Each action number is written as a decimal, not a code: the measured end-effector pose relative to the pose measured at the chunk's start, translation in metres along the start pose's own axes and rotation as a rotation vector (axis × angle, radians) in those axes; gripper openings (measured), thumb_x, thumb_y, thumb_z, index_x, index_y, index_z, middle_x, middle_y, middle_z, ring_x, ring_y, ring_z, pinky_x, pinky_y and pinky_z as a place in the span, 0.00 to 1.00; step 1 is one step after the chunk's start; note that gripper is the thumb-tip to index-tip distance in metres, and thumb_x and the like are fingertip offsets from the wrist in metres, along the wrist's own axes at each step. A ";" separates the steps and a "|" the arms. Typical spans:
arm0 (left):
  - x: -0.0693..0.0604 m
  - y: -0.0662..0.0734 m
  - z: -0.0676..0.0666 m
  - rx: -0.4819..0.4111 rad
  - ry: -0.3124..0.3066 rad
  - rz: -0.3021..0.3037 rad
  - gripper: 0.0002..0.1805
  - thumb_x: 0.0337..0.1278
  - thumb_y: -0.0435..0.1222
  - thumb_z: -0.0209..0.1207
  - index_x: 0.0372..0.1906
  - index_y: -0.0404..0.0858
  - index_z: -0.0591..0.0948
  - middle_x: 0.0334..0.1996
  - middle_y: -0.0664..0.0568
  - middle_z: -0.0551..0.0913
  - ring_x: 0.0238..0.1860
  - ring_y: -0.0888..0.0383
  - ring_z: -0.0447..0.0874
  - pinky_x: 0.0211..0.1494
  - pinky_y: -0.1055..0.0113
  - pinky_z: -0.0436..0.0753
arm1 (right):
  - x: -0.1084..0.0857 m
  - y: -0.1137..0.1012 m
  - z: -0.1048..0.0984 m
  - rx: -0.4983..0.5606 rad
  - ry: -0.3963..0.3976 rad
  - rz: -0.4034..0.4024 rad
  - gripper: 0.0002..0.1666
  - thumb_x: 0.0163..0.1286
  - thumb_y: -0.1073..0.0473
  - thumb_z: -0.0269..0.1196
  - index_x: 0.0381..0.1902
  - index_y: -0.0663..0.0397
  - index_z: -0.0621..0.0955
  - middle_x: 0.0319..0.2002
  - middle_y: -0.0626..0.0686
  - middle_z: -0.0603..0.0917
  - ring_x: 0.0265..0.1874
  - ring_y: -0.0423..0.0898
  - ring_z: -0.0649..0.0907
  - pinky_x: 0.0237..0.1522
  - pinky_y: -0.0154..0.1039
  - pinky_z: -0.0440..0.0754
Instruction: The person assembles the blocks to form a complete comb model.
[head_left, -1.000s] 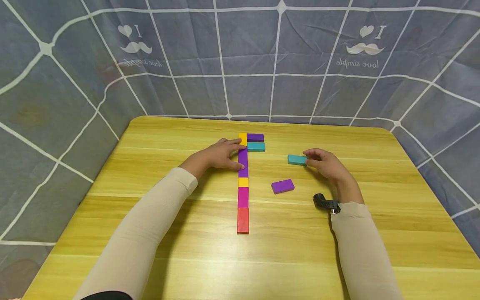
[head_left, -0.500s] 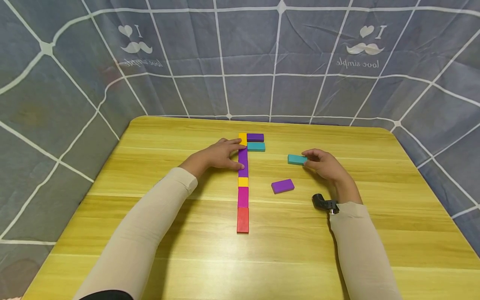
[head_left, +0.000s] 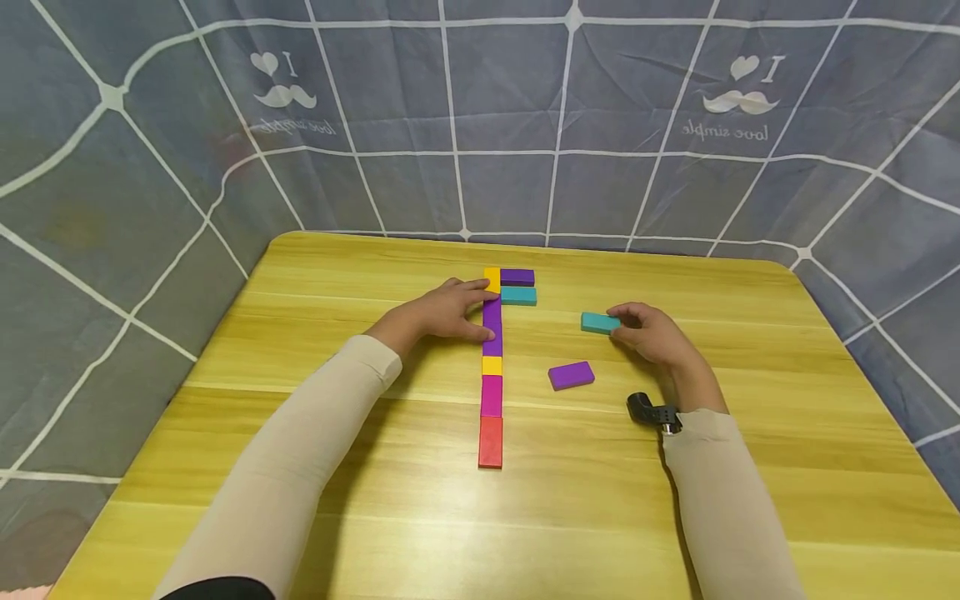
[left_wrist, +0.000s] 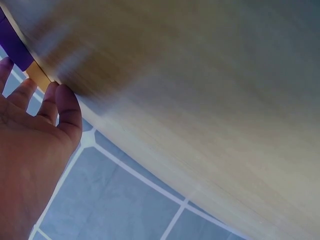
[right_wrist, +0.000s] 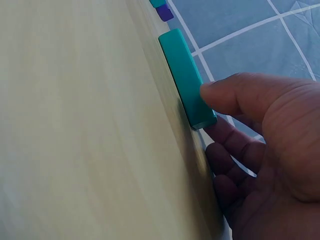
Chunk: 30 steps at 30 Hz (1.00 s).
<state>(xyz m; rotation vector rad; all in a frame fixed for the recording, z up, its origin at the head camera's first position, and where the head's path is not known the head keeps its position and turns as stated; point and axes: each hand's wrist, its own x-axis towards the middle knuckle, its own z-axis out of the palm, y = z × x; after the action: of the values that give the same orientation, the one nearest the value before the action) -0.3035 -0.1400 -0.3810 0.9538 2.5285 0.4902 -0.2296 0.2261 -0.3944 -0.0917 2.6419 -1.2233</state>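
A straight column of flat blocks runs up the middle of the table, with purple blocks (head_left: 492, 313), a small yellow block (head_left: 492, 366), a magenta block (head_left: 491, 396) and a red block (head_left: 491, 442). My left hand (head_left: 448, 312) rests its spread fingertips on the upper part of this column, on the purple blocks and the top yellow block (left_wrist: 39, 75). To the right, my right hand (head_left: 654, 335) pinches the near end of a teal block (right_wrist: 184, 75) between thumb and fingers; that block is at the table surface, apart from the column.
Against the column's upper right side lie a dark purple block (head_left: 517, 277) and another teal block (head_left: 519, 296). A loose purple block (head_left: 572, 375) sits between the column and my right hand. Beyond the wooden table (head_left: 420, 533) hangs a grey gridded curtain (head_left: 502, 92).
The whole head view has shifted slightly, moving everything a little to the right. Both hands keep almost the same places on the blocks.
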 end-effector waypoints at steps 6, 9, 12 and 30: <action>0.001 0.001 0.000 -0.003 -0.003 -0.006 0.45 0.57 0.59 0.63 0.77 0.49 0.63 0.79 0.49 0.51 0.76 0.43 0.48 0.75 0.50 0.56 | -0.001 -0.003 0.001 -0.012 0.001 -0.020 0.22 0.71 0.67 0.59 0.61 0.70 0.74 0.58 0.69 0.76 0.54 0.59 0.74 0.59 0.51 0.71; 0.001 0.002 0.000 -0.007 -0.003 -0.003 0.45 0.57 0.59 0.63 0.77 0.48 0.63 0.79 0.50 0.51 0.75 0.43 0.49 0.75 0.51 0.57 | 0.000 -0.003 0.002 -0.022 0.008 -0.010 0.22 0.72 0.67 0.58 0.61 0.69 0.75 0.58 0.68 0.75 0.54 0.59 0.74 0.59 0.51 0.71; 0.001 0.002 0.001 -0.004 -0.002 0.001 0.45 0.57 0.59 0.63 0.77 0.48 0.63 0.79 0.50 0.51 0.75 0.43 0.50 0.75 0.51 0.58 | 0.000 -0.002 0.004 -0.032 0.021 -0.002 0.21 0.72 0.66 0.59 0.61 0.68 0.75 0.59 0.67 0.75 0.54 0.59 0.74 0.58 0.51 0.71; 0.002 0.001 0.000 -0.005 -0.006 0.004 0.45 0.56 0.60 0.63 0.76 0.49 0.64 0.79 0.50 0.51 0.75 0.44 0.49 0.75 0.50 0.58 | 0.000 -0.004 0.001 -0.043 -0.008 -0.007 0.19 0.73 0.64 0.58 0.61 0.62 0.75 0.51 0.66 0.78 0.50 0.59 0.76 0.54 0.51 0.72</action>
<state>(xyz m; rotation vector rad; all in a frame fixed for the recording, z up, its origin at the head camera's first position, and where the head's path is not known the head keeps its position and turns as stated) -0.3038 -0.1379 -0.3810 0.9571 2.5199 0.4936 -0.2300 0.2224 -0.3918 -0.1131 2.6640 -1.1669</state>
